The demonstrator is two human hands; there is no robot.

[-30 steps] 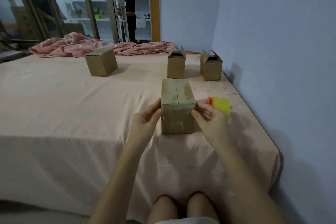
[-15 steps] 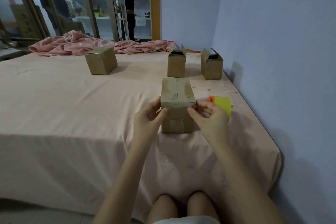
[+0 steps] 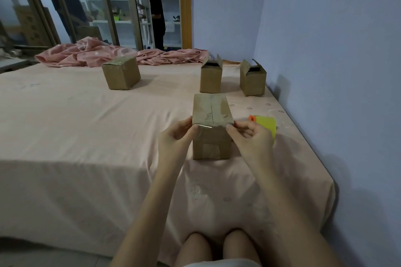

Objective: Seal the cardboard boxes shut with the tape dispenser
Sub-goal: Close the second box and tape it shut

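The nearest cardboard box [image 3: 212,112] stands upright on the bed with its top flaps closed; clear tape runs along the seam and down the front face. My left hand [image 3: 175,136] pinches its near top left corner, thumb on the front edge. At the near top right corner my right hand [image 3: 249,138] pinches the box, thumb on the taped edge and fingers curled beside it. The yellow and orange tape dispenser [image 3: 265,123] lies on the bed just behind my right hand, held by neither hand.
Farther back stand two boxes with open flaps [image 3: 211,76] [image 3: 252,80] and a closed box [image 3: 121,73] to the left. A pink blanket [image 3: 97,54] lies crumpled along the bed's [image 3: 76,125] far edge. The wall [image 3: 336,71] runs close on the right. A person [image 3: 157,11] stands beyond the glass doors.
Both hands slid from the box's sides up to its near top corners, thumbs coming onto the front edge. The box and the dispenser stayed in place.
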